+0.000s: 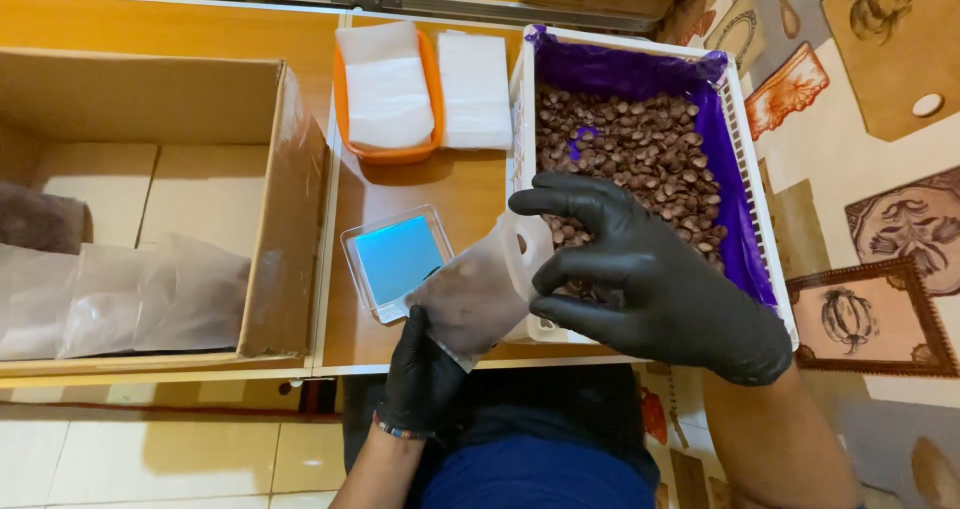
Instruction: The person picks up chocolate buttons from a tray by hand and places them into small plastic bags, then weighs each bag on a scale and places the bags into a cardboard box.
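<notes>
My left hand (420,374), in a black glove, is closed around the lower end of a small clear bag (478,294), thumb on top and fingers underneath, so the bag tilts up toward the crate (752,184). The bag already has some brown pieces in it, clouded by the plastic. My right hand (655,289), also gloved in black, is half open at the bag's mouth: forefinger and thumb curve toward each other with a gap between them, and the lip of the bag sits against them. Whether I have any pieces pinched there I cannot tell.

The bag hangs just beside the crate, over its near left corner. The crate is white, lined with purple plastic and filled with small brown pieces (630,154). Left of the crate, close to the bag, a small scale (398,259) with a blue top lies flat. Behind the scale, left of the crate's far end, sits an orange tray (432,119) holding a stack of white sheets (388,94), and a second white stack (475,89) lies between the tray and the crate, touching the crate's side.

Well left of the crate stands an open cardboard box (290,199) with filmy plastic (120,294) in it. All this rests on a wooden tabletop (450,184). Right of the crate there is a patterned covering (870,169) with brown drawings. Pale tiles (150,459) show on the floor below the tabletop's edge.
</notes>
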